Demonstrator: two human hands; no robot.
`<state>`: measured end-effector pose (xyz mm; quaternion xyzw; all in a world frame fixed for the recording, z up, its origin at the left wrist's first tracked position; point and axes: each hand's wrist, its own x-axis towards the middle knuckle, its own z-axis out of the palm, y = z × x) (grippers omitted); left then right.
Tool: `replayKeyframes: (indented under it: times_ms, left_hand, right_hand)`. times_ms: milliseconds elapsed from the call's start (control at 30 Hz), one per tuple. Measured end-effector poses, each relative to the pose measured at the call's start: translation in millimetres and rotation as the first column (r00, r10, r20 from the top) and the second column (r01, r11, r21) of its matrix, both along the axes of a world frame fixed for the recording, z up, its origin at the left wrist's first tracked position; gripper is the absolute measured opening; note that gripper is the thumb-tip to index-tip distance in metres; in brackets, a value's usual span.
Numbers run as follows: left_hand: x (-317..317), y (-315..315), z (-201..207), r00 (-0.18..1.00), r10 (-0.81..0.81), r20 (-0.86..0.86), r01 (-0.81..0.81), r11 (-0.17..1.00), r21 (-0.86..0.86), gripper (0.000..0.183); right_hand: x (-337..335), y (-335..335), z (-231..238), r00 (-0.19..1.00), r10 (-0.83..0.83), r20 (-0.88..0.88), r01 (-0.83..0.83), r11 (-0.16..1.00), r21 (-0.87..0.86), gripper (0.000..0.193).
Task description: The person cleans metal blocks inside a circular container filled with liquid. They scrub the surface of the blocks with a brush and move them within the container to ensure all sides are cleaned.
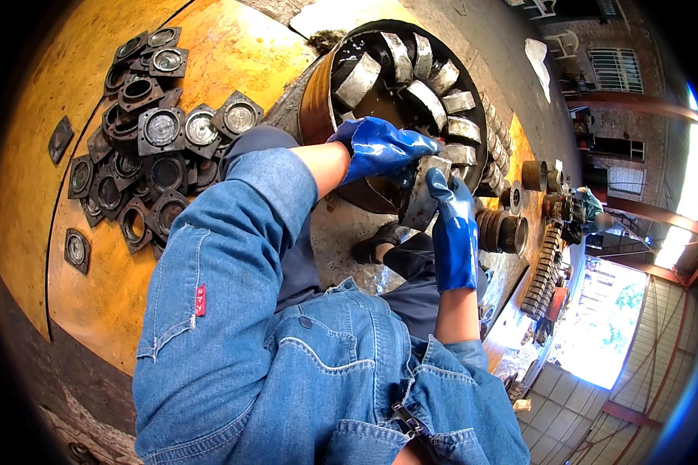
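Both my hands wear wet blue rubber gloves and meet at the near right rim of a large round metal drum [316, 105]. A thick grey metal ring [418, 203] is tilted there, with my right hand [451, 221] closed around its right edge. My left hand [384, 151] reaches over the ring's upper side with its fingers curled. A small reddish bit shows at its fingertips, but what those fingers hold is hidden. Similar metal rings [424, 105] stand around the inside of the drum, above dark liquid.
Square dark flanged parts [163, 128] lie heaped on the yellow metal sheet [225, 46] at left. Ribbed metal cylinders [500, 231] and rows of machine parts [543, 271] line the right side. Farther right is another person [592, 208]. My shoe [376, 244] is below the drum.
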<state>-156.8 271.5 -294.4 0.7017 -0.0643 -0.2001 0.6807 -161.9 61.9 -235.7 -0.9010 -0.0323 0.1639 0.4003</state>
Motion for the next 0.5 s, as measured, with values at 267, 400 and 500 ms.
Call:
replayKeyframes:
  times_ms: [267, 400, 500]
  left_hand:
    - [2.7, -4.9, -18.7, 0.997, 0.071, 0.033, -0.066, 0.989, -0.134, 0.048]
    - [2.2, -5.2, -17.2, 0.997, 0.058, 0.058, -0.051, 0.993, -0.110, 0.048]
    - [0.3, -3.0, -15.0, 0.996, 0.050, 0.079, -0.044, 0.996, -0.082, 0.048]
  right_hand:
    - [10.7, -6.7, -8.3, 1.000, 0.003, -0.021, -0.004, 0.999, -0.039, 0.069]
    - [7.9, -5.4, -5.7, 1.000, -0.008, -0.007, 0.007, 0.998, -0.070, 0.069]
    - [2.7, -1.0, 0.0, 1.000, -0.006, 0.008, 0.006, 0.999, -0.042, 0.068]
